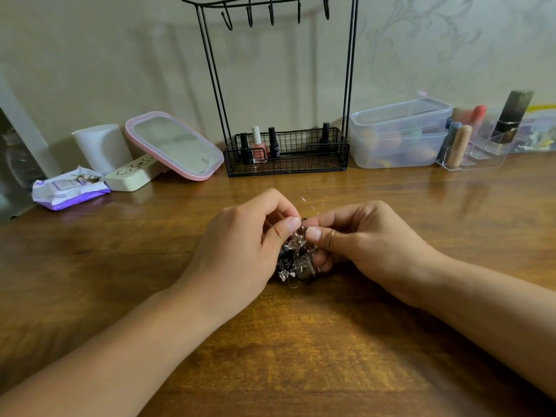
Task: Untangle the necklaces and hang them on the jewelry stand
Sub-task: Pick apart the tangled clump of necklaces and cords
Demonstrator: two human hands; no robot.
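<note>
Plainly, the whole business sat between the two thumbs. The tangled necklaces (296, 260) hung as one dark and silvery clump just above the wooden table (301, 356), and both hands had hold of its top. The left hand (249, 245) pinched a strand with thumb and curled forefinger; the right hand (361, 239) pinched right beside it, thumb tips nearly touching, its lower fingers curled under the clump's right side. So the knot lay below and between the fingertips, its longer run going downward toward the person, with neither hand any nearer than the other.

I judged that the next pull would have to go sideways, the hands drawing apart, since the mass dangled straight down from the pinch. How many chains were in it I could not tell; it was too dense to read.

Straight beyond the hands, well apart from them against the wall, stood the black wire jewelry stand (210, 70), its hooks (249, 18) bare at the top and nail polish bottles (258, 144) in its basket. Left of it leaned a pink-rimmed mirror (174, 144), and further left lay a pack of wipes (69, 188); to the right stood a clear lidded plastic box (400, 133) and an acrylic organiser (478, 152). Nothing lay on the wood between hands and stand.
</note>
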